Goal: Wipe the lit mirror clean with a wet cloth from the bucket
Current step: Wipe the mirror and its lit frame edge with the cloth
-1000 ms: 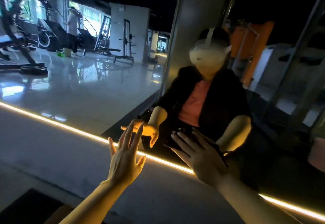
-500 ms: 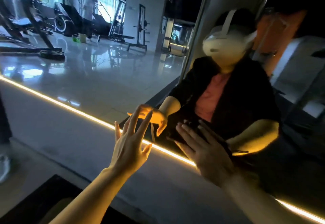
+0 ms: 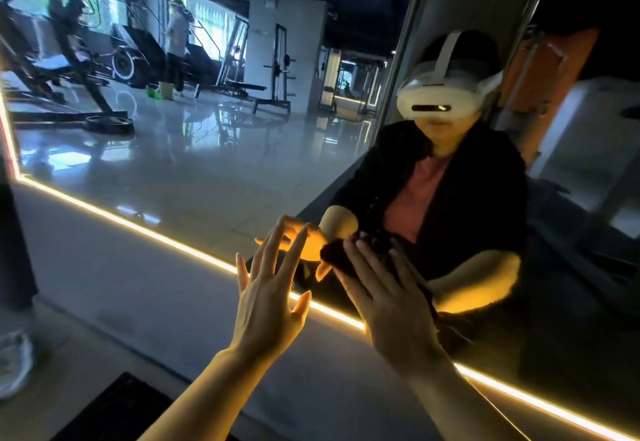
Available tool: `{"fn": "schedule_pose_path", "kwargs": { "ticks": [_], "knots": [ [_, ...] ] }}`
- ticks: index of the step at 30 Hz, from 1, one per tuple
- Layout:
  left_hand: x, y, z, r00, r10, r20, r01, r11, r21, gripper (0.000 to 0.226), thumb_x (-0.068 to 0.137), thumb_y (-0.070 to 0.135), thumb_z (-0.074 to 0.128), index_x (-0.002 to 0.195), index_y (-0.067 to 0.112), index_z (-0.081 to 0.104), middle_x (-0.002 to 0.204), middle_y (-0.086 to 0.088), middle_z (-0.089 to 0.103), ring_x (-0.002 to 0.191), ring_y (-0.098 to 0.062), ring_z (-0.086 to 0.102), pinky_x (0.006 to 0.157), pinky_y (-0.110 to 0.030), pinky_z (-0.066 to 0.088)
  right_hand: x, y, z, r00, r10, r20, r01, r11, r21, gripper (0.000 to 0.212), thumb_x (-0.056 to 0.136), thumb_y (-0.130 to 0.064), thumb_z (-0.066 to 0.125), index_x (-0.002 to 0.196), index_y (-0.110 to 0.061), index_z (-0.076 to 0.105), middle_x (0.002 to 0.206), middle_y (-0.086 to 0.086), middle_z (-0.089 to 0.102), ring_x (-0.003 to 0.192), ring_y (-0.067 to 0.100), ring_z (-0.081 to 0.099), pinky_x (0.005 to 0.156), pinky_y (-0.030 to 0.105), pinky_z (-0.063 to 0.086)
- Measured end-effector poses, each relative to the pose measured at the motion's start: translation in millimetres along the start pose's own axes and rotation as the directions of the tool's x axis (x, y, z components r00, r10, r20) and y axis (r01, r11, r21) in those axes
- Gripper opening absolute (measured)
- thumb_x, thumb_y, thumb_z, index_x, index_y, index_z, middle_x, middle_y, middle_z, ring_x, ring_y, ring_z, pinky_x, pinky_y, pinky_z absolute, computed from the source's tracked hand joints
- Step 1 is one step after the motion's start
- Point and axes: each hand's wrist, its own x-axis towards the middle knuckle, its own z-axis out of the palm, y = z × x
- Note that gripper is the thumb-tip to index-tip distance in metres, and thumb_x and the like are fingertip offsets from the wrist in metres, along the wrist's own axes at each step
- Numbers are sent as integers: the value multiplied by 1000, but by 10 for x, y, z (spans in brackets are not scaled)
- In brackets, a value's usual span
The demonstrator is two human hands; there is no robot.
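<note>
The lit mirror [image 3: 180,163] fills the view, with a glowing light strip [image 3: 138,224] along its lower edge. My right hand [image 3: 391,309] lies flat against the glass just above the strip and presses a dark cloth [image 3: 334,255] on it; the cloth peeks out past my fingertips. Beside it, my left hand [image 3: 266,302] is raised with its fingers spread and holds nothing. Whether it touches the glass I cannot tell. My reflection with a white headset [image 3: 440,97] faces me. No bucket is near my hands.
Below the mirror runs a grey wall [image 3: 121,284]. A black mat [image 3: 114,409] lies on the floor at the bottom. Someone's leg and pale shoe [image 3: 14,364] stand at the left edge. The mirror reflects gym machines, a person and a small bucket [image 3: 166,90].
The view has swung up and left, so the mirror's lower left corner now shows. Both hands stay at the light strip, the right one still pressing the cloth.
</note>
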Motion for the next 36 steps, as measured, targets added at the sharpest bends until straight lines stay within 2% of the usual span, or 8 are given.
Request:
{"fn": "schedule_pose_path", "kwargs": {
  "ticks": [5, 8, 12, 20, 23, 27, 33, 36],
  "knots": [
    [-44, 45, -14, 999, -37, 21, 37, 999, 5, 119, 68, 17, 88, 155, 38, 10, 164, 3, 2, 142, -23, 28, 110, -72, 17, 350, 355, -170, 764, 582, -279, -554, 813, 177, 62, 92, 4, 54, 150, -12, 40, 159, 18, 27, 149, 35, 19, 122, 54, 8],
    [5, 150, -75, 997, -77, 17, 77, 997, 22, 116, 71, 18, 86, 154, 40, 7, 164, 1, 4, 142, -31, 32, 111, -71, 19, 90, 45, 32, 987, 127, -94, -124, 991, 42, 52, 100, -3, 32, 150, -13, 41, 160, 18, 23, 151, 34, 12, 122, 52, 3],
    [-135, 200, -26, 993, -119, 11, 119, 993, -7, 116, 73, 16, 84, 152, 44, 4, 163, 2, 7, 142, -28, 32, 111, -68, 25, -180, -31, 110, 949, -292, 119, 292, 956, 13, 52, 91, -9, 42, 141, -14, 53, 156, 17, 31, 149, 32, 11, 121, 49, 6],
    [-112, 23, 28, 963, -259, -76, 244, 955, -169, 110, 73, 10, 83, 153, 37, 12, 163, -1, 13, 136, -10, 25, 112, -70, 18, 735, 419, -268, 873, 417, -255, -404, 909, 104, 57, 97, 2, 46, 151, -12, 37, 160, 18, 26, 150, 33, 17, 122, 55, 11],
    [36, -94, -38, 957, -259, -129, 230, 953, -199, 105, 72, 9, 83, 154, 30, 20, 161, -5, 19, 138, -18, 29, 106, -71, 30, 423, -74, 53, 998, -52, -31, 51, 999, -16, 60, 92, -4, 41, 151, -13, 35, 161, 18, 20, 151, 35, 10, 122, 52, 6],
    [32, -288, -94, 978, -192, -75, 181, 974, -134, 104, 71, 10, 84, 154, 30, 25, 163, -3, 14, 138, -33, 40, 107, -70, 29, 278, -194, 142, 892, -401, 208, 413, 911, -18, 52, 93, -9, 38, 142, -15, 51, 158, 17, 28, 150, 32, 14, 120, 51, 16],
    [169, -602, -321, 995, -83, -64, 78, 994, -81, 110, 68, 10, 86, 153, 35, 21, 161, -6, 19, 130, -33, 48, 105, -71, 31, 1237, 87, -225, 873, 434, -221, -420, 901, 108, 57, 96, 1, 48, 150, -14, 39, 160, 17, 26, 150, 32, 18, 122, 52, 9],
    [237, -752, -408, 995, -82, -64, 77, 994, -74, 109, 68, 10, 87, 152, 35, 22, 161, -7, 20, 128, -34, 50, 107, -73, 25, 1325, -129, -112, 901, 374, -219, -365, 927, 81, 60, 96, 1, 47, 153, -13, 34, 160, 18, 24, 151, 33, 16, 122, 52, 8]
  ]
}}
